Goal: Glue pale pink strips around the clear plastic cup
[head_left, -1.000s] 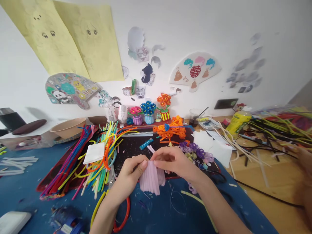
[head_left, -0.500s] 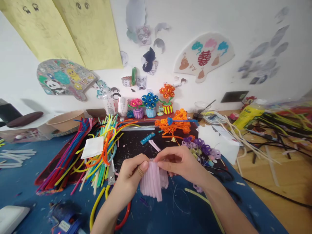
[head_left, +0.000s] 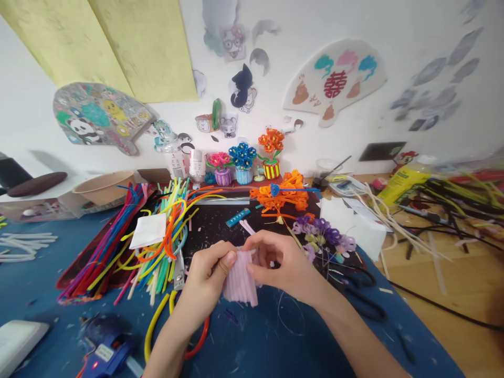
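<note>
Pale pink pipe cleaners (head_left: 241, 281), lined up side by side in a row, hang between my two hands above the table. My left hand (head_left: 214, 268) is closed, its thumb and fingers pinching the row's upper left edge. At the upper right edge, my right hand (head_left: 277, 262) pinches the same row between thumb and fingertips. A short light end pokes out near the right fingertips. Just beyond my hands, loose pale pink pieces (head_left: 247, 227) lie on the black mat (head_left: 208, 220). My fingers hide part of the row's top edge.
Bundled coloured pipe cleaners (head_left: 118, 241) and a white paper square (head_left: 148, 231) lie left. A blue glue gun (head_left: 108, 354) with a lit red light rests front left. Orange flowers (head_left: 289, 191), purple flowers (head_left: 321, 228) and black-handled scissors (head_left: 358, 294) are right. Potted pipe-cleaner flowers (head_left: 243, 163) stand behind.
The pink row has risen slightly and turned, with both hands still on it. My right fingers have shifted along its top edge. The whole view has tilted a little.
</note>
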The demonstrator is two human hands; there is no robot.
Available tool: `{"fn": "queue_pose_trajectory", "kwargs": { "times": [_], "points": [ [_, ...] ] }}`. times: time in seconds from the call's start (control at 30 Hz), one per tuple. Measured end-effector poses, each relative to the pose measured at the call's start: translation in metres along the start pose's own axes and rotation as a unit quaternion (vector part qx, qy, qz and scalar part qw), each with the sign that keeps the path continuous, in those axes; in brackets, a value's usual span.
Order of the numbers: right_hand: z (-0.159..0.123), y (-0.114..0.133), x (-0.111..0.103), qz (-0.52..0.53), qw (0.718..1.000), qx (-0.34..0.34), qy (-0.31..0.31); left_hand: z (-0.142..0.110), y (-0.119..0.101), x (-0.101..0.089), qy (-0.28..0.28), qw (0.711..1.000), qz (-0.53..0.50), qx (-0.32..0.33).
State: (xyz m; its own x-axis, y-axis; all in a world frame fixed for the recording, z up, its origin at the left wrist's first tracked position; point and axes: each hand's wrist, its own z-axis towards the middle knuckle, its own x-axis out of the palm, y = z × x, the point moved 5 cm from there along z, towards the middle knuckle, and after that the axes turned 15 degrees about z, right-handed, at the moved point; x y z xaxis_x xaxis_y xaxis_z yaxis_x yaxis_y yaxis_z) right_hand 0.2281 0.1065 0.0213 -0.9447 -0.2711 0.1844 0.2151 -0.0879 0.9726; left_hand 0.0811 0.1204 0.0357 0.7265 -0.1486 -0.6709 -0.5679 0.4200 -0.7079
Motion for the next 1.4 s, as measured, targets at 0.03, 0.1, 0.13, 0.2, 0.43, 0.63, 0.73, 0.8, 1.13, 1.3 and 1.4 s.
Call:
{"fn": "queue_pose_trajectory", "kwargs": {
  "times": [0.03,0.1,0.13,0.2,0.43,0.63,0.73,0.8,1.13,1.3,1.4],
  "points": [
    [0.000,0.000,0.000,-0.002,1.000,-0.001,-0.001,0.000,0.000,0.000,0.001,1.000,-0.001,-0.001],
    [0.000,-0.001,0.000,-0.003,1.000,0.001,-0.005,0.000,0.000,0.000,0.001,1.000,-0.003,-0.003],
    [0.000,-0.001,0.000,-0.002,1.000,0.001,-0.008,0.000,0.001,0.000,0.001,1.000,-0.003,-0.003],
    [0.000,-0.001,0.001,-0.001,1.000,0.004,-0.010,-0.001,0.002,0.000,0.001,1.000,-0.007,-0.004],
    [-0.002,0.000,0.001,-0.010,1.000,0.008,-0.011,-0.002,0.006,0.004,0.009,0.999,-0.048,-0.011],
    [-0.002,0.000,0.002,-0.009,1.000,0.007,-0.001,-0.002,0.006,0.005,0.005,0.999,-0.052,-0.016],
    [-0.002,-0.002,0.001,-0.009,1.000,0.012,0.017,-0.001,0.009,0.004,0.001,0.998,-0.052,-0.022],
    [-0.003,-0.003,0.001,-0.005,0.999,0.022,0.036,-0.002,0.012,0.004,0.000,0.998,-0.061,-0.028],
    [-0.003,0.002,0.001,0.021,0.998,0.034,0.052,-0.004,0.024,0.008,0.025,0.992,-0.106,-0.057],
    [-0.002,-0.001,0.001,0.031,0.998,0.034,0.045,-0.005,0.025,0.009,0.024,0.990,-0.128,-0.062],
    [-0.004,-0.002,0.001,0.026,0.997,0.039,0.058,-0.005,0.025,0.009,0.024,0.989,-0.131,-0.066]
  ]
}}
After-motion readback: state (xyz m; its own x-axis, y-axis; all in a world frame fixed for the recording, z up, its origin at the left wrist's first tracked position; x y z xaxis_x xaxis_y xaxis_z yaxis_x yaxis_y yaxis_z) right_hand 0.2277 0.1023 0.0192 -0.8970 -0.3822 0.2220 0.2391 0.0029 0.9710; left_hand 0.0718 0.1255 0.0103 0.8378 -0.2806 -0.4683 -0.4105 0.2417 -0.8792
